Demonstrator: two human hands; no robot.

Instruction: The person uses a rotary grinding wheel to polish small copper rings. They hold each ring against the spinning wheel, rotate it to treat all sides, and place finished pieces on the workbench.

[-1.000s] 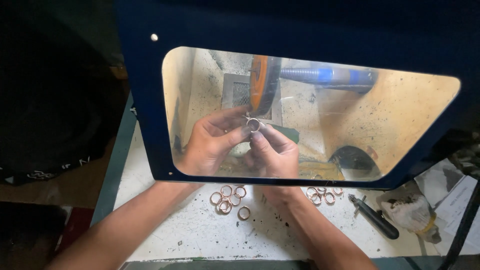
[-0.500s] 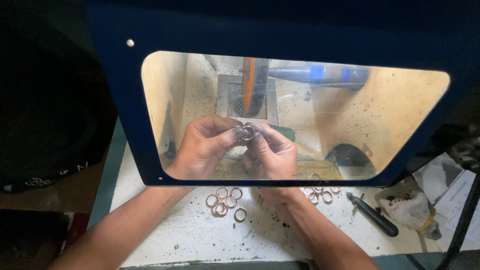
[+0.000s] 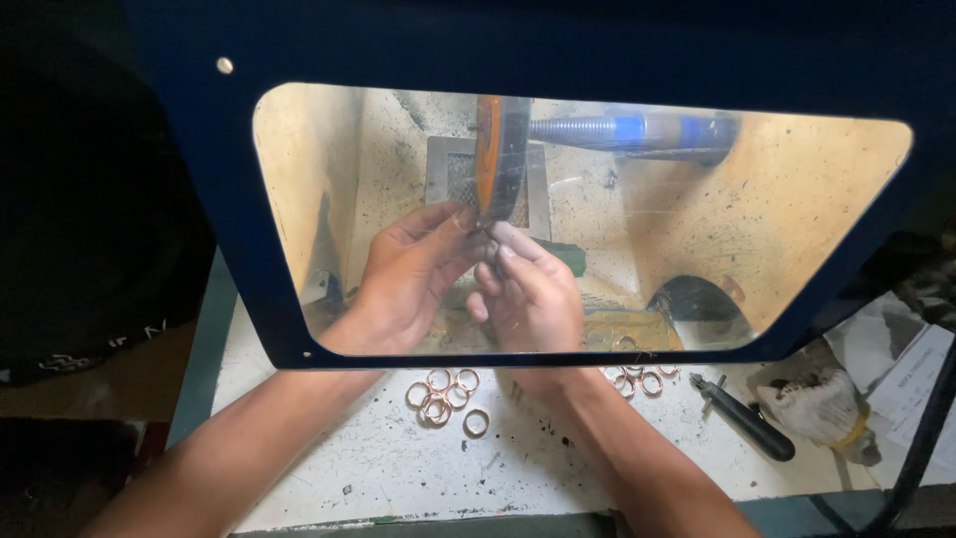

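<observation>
Behind a clear shield in a dark blue frame (image 3: 597, 40), my left hand (image 3: 403, 274) and my right hand (image 3: 533, 294) meet at the lower edge of an orange-rimmed wheel (image 3: 498, 159) on a shaft (image 3: 627, 132). Both pinch a small metal ring between the fingertips, right against the wheel; the ring itself is mostly hidden by fingers. Two piles of copper-coloured rings lie on the white bench, one (image 3: 443, 391) between my forearms and one (image 3: 637, 379) to the right of my right wrist.
A black-handled tool (image 3: 747, 418) and a dirty white glove (image 3: 822, 408) lie at the bench's right. Papers (image 3: 911, 379) sit further right. A grey mesh plate (image 3: 448, 184) stands behind the wheel. A dark round opening (image 3: 702, 309) is inside at the right.
My hands have carried the ring up and forward until it meets the wheel's lower edge. The view has shifted slightly closer to the enclosure.
</observation>
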